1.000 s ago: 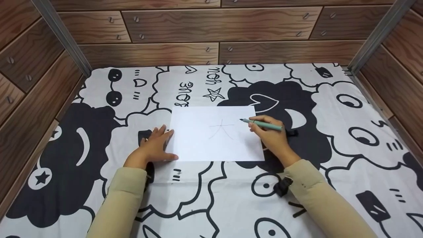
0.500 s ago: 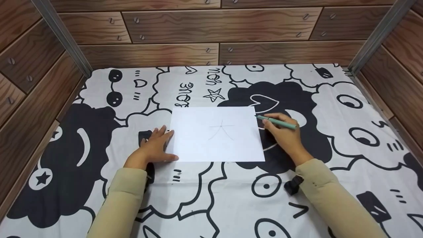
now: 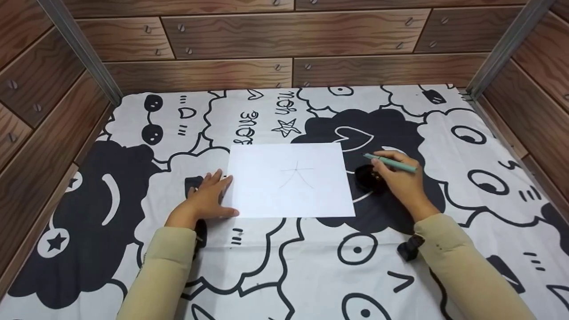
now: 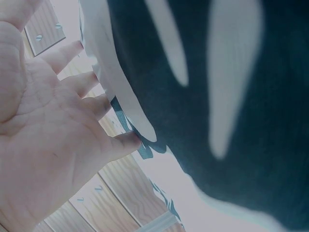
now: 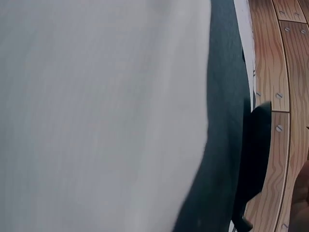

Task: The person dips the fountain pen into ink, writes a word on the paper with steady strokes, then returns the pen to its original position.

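Note:
A white sheet of paper (image 3: 258, 182) lies in the middle of the cloth. Thin pencil-like strokes (image 3: 297, 170) on it form a figure like the character 大. My left hand (image 3: 206, 195) rests at the sheet's left edge with fingers spread, its thumb at the lower left corner. To the right of the sheet, my right hand (image 3: 402, 178) holds a light green pen (image 3: 395, 164), its dark tip pointing left, off the paper. Beside that hand is a small black object (image 3: 369, 178), its kind unclear against the black print. The left palm (image 4: 53, 125) shows in the left wrist view.
A cloth (image 3: 311, 262) printed with black and white cartoon faces covers the table. Wood-patterned panels (image 3: 284, 35) enclose the back and sides, with grey metal posts (image 3: 80, 49) at the rear corners. A black wrist device (image 3: 410, 248) sits at the right cuff.
My right hand has moved right with the pen, from over the paper to beyond its right edge. The black object now shows left of that hand. My left hand and the sheet stay put.

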A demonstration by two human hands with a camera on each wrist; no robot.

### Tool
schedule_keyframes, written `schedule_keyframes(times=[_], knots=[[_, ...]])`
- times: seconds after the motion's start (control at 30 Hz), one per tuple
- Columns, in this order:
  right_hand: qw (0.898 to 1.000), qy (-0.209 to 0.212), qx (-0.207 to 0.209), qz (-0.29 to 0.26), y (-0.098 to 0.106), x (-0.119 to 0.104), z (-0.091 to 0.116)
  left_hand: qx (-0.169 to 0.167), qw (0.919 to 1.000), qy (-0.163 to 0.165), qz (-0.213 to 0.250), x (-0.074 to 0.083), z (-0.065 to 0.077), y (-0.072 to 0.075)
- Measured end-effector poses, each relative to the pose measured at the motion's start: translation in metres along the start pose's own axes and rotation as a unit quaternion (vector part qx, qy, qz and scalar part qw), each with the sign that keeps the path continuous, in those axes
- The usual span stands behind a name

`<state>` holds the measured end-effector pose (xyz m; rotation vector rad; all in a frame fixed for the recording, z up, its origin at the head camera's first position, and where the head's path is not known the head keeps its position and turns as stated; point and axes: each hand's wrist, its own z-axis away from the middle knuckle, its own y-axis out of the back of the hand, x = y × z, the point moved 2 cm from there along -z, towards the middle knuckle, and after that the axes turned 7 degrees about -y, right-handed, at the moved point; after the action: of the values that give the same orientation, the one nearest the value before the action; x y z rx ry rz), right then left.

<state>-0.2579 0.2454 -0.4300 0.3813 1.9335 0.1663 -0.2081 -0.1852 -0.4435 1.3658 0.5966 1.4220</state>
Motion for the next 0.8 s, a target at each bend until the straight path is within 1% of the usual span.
schedule_keyframes(times=[0.07, 0.13, 0.2, 0.3, 0.37, 0.4, 0.47, 0.57, 0.7, 0.8], knots=[[1.0, 0.006, 0.001, -0.004, 0.004, 0.0, 0.0, 0.0, 1.0, -0.001, 0.003, 0.0, 0.001, 0.001], [1.0, 0.014, 0.005, -0.003, 0.009, 0.008, -0.002, 0.0, 1.0, -0.001, 0.003, 0.001, 0.001, 0.001], [1.0, 0.025, 0.012, 0.01, 0.014, 0.024, -0.004, 0.0, 1.0, -0.003, 0.005, 0.001, 0.002, 0.001], [0.999, 0.026, 0.019, 0.019, 0.021, 0.048, -0.008, 0.0, 1.0, -0.004, 0.005, 0.002, 0.002, 0.001], [0.999, 0.026, 0.022, 0.025, 0.025, 0.056, -0.009, 0.001, 1.0, -0.006, 0.003, 0.002, 0.002, 0.002], [0.999, 0.022, 0.022, 0.027, 0.027, 0.057, -0.009, 0.002, 1.0, -0.007, 0.002, 0.002, 0.002, 0.002], [0.999, 0.015, 0.019, 0.031, 0.03, 0.051, -0.007, 0.005, 0.9999, -0.01, 0.0, 0.002, 0.002, 0.002], [0.999, 0.002, 0.017, 0.045, 0.033, 0.028, -0.003, 0.007, 0.9999, -0.012, -0.003, 0.002, 0.002, 0.002], [0.999, 0.001, -0.005, 0.05, 0.035, -0.008, 0.006, 0.006, 0.9999, -0.012, -0.005, 0.002, 0.002, 0.002], [0.998, 0.001, -0.03, 0.057, 0.037, -0.021, 0.01, 0.006, 0.9999, -0.01, -0.002, 0.002, 0.002, 0.002]])
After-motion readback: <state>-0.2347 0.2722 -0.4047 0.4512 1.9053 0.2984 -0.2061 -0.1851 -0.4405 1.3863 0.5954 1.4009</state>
